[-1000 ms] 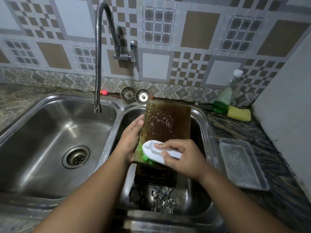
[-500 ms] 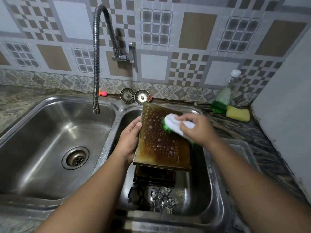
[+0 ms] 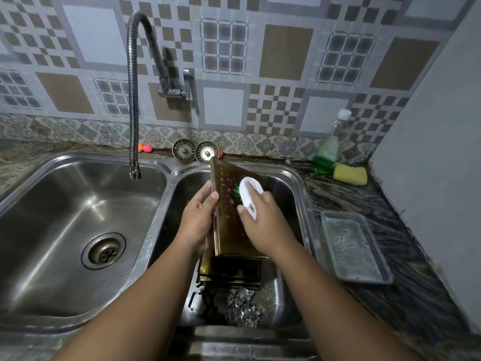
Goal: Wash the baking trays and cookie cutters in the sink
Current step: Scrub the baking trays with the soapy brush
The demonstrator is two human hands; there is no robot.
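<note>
A brown, soapy baking tray stands tilted on edge over the right sink basin. My left hand grips its left edge. My right hand holds a white scrubbing brush with green bristles against the tray's upper face. Below it, more dark trays lie stacked in the basin. A heap of metal cookie cutters sits at the basin's near end.
The left basin has a drain and the flexible tap spout above it. A grey tray lies on the counter to the right. A soap bottle, a yellow sponge and two strainers stand at the back.
The brush went from the tray's lower edge up to its top part. The tray has swung more edge-on, its face turned to the right. My left hand keeps its grip.
</note>
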